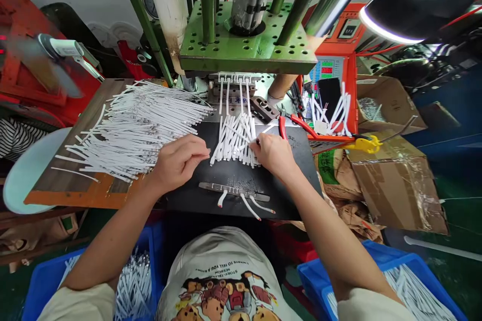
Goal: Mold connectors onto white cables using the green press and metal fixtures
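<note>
My left hand (179,159) rests curled on the black mat (301,170), its fingertips at the edge of a big heap of white cable pieces (135,125) on the wooden board. My right hand (273,153) pinches one white cable from a small bundle of white cables (235,143) lying in the middle of the mat. A metal mould bar (233,190) with three short cables hanging from it lies near me. More cables sit in the mould fixture (237,85) under the green press plate (248,40).
Red-handled cutters (291,123) lie right of the bundle. An orange controller box (339,90) holds more white cables. Cardboard boxes (395,180) stand at the right. Blue crates (406,276) with cables flank my lap. A black lamp (422,0) hangs upper right.
</note>
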`<state>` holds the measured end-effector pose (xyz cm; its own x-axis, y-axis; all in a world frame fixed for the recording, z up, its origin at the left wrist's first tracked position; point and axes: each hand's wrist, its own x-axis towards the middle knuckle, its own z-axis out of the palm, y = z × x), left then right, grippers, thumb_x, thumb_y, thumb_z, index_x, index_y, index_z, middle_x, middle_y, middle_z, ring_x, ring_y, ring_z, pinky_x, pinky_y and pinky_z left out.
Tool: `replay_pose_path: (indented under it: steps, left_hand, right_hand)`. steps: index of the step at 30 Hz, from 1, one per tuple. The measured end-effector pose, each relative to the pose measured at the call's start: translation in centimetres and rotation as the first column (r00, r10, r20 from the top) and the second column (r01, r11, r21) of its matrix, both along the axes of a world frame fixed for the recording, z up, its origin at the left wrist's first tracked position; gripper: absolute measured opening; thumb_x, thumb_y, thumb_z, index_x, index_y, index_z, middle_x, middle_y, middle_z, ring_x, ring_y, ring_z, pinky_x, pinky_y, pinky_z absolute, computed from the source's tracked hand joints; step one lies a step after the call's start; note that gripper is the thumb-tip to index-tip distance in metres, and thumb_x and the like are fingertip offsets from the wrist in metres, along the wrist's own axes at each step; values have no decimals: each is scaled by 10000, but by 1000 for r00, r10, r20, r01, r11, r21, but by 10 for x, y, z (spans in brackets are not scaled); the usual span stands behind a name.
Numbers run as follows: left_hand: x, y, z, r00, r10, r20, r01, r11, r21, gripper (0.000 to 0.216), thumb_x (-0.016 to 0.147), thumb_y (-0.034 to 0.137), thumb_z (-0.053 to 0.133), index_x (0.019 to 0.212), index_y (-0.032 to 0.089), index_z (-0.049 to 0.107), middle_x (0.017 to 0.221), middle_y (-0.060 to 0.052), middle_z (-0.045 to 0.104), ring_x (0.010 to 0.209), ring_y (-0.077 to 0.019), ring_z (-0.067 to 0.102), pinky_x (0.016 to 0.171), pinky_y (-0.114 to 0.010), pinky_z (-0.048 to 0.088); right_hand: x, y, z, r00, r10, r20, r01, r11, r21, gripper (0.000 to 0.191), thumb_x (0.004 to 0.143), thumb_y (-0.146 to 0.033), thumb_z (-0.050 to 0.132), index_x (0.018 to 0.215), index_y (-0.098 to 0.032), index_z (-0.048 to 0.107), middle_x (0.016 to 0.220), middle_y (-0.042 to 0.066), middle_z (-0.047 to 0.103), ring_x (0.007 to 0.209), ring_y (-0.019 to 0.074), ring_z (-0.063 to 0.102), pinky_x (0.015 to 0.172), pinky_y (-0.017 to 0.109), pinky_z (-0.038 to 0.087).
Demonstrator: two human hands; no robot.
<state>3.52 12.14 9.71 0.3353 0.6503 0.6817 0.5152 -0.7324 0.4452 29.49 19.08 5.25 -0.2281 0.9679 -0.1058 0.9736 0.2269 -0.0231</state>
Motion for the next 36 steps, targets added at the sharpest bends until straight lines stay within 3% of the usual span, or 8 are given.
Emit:
replay_pose_path:
  steps: [4, 7, 14, 19, 25, 28, 32, 36]
  left_hand:
    - [2, -17, 14, 979, 117, 168, -55, 940, -336, 158, 941, 135, 542, 991, 199, 677, 870, -23, 678, 766, -121, 668, 705, -250, 550]
    - [4, -29, -3, 971, 126, 201, 11, 823, -568, 232, 975, 175, 498, 1119, 214, 676, 939, -37, 697, 806, -127, 695, 744, -254, 567]
    - [20, -56, -63, 996, 67, 52, -45, 935, -353, 180, 929, 129, 583, 1031, 213, 706, 919, -38, 707, 837, -136, 678, 749, -249, 549]
    - [22, -63, -64, 997, -17, -69, -10, 932, -363, 114, 940, 150, 564, 979, 187, 665, 980, -63, 715, 951, -177, 675, 868, -322, 537]
    - [24, -59, -68, 965, -58, -255, -1, 974, -226, 152, 917, 94, 550, 1027, 159, 633, 959, -72, 713, 929, -197, 661, 836, -347, 517]
    - [25, -62, -66, 961, -55, -270, -6, 976, -218, 141, 912, 94, 550, 999, 167, 632, 925, -59, 712, 890, -192, 664, 814, -341, 515]
    - [16, -49, -41, 936, -215, -280, 79, 901, -426, 218, 935, 98, 486, 1069, 192, 630, 1000, -59, 703, 949, -181, 658, 844, -312, 530]
    - [5, 31, -14, 900, -257, -351, 37, 849, -527, 293, 959, 128, 448, 1184, 214, 614, 1172, -66, 664, 1102, -178, 621, 944, -298, 520]
  right_hand:
    - [-13, 7, -2, 1000, -6, 5, 6, 1000, 19, 311, 982, -297, 405, 971, -100, 646, 866, 172, 691, 821, 299, 647, 634, 330, 335]
    - [-11, 6, -4, 999, 39, -30, -38, 999, 6, 324, 997, -302, 383, 953, -119, 646, 869, 151, 692, 834, 291, 643, 656, 335, 346]
    - [23, -43, -8, 917, 216, -334, -133, 958, 253, 268, 950, -245, 536, 1171, -111, 609, 1045, 133, 644, 942, 268, 609, 767, 336, 448]
    - [49, -109, -14, 731, 367, -575, -320, 929, 185, 193, 962, -235, 561, 1137, -176, 616, 1055, 87, 625, 926, 190, 607, 793, 294, 483]
    - [45, -132, -32, 688, 394, -610, -305, 919, 251, 210, 947, -125, 540, 1135, -178, 615, 992, 89, 624, 881, 198, 573, 778, 354, 466]
    - [49, -122, -21, 693, 382, -611, -365, 917, 159, 168, 960, -165, 517, 1072, -179, 641, 983, 90, 635, 856, 195, 582, 754, 345, 479]
    - [56, -77, 14, 716, 419, -559, -534, 844, -50, 221, 982, -203, 470, 1104, -215, 653, 997, 70, 654, 877, 187, 618, 780, 311, 502]
    - [39, 24, 42, 910, 291, -293, -282, 956, 74, 216, 974, -207, 476, 1049, -160, 673, 985, 106, 664, 921, 228, 624, 827, 341, 486]
